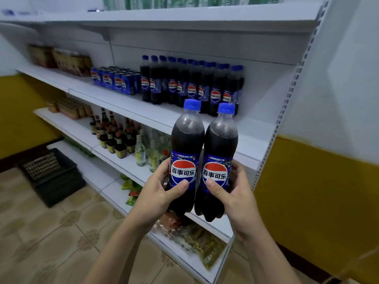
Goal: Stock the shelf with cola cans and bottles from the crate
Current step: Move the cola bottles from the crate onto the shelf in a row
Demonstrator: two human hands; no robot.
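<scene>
My left hand grips a cola bottle with a blue cap and a red, white and blue label, thumb across the label. My right hand grips a second, matching cola bottle right beside it. Both bottles are upright and held in the air in front of the white shelf. On that shelf stand several cola bottles in rows, with a block of blue cola cans to their left. The black crate sits on the floor at the left.
Bare shelf board lies to the right of the stocked bottles, up to the perforated upright. The shelf below carries dark sauce bottles and clear bottles. Snack packets fill the lowest shelf. Brown boxes stand at the far left.
</scene>
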